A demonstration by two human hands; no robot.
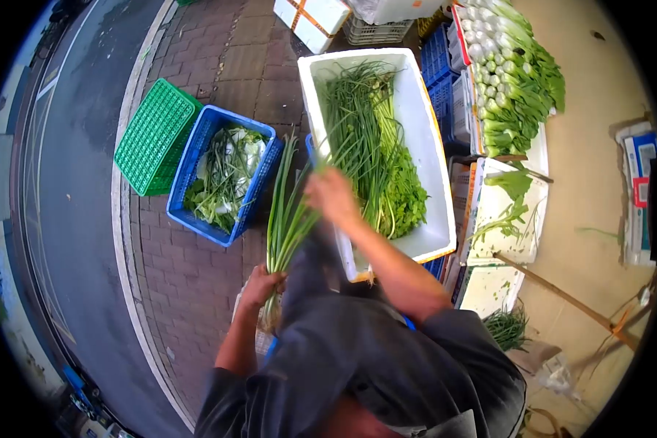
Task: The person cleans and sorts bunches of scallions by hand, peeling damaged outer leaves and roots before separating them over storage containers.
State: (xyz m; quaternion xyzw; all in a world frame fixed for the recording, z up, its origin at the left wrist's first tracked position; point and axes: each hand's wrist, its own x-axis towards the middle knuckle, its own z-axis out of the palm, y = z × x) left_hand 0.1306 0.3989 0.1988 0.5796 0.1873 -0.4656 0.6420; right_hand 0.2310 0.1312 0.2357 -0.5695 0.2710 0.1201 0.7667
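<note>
A bunch of long green onions (288, 223) stands upright in my left hand (261, 286), whose fingers wrap round the stalks just above the pale root ends. My right hand (331, 196) is at the upper leaves of that bunch, near the left wall of a white foam box (432, 182); it is blurred, and its fingers cannot be made out. Inside the box lie thin dark green stalks (354, 120) and leafy greens (405, 193). Left of the bunch, a blue crate (252, 191) holds loose leaves and scraps (226, 175).
An upturned green crate (155, 131) sits beside the blue one on the brick pavement (175, 266), near the road curb. White-stemmed greens (515, 87) are stacked at the upper right. A wooden stick (562, 292) slants across the right side.
</note>
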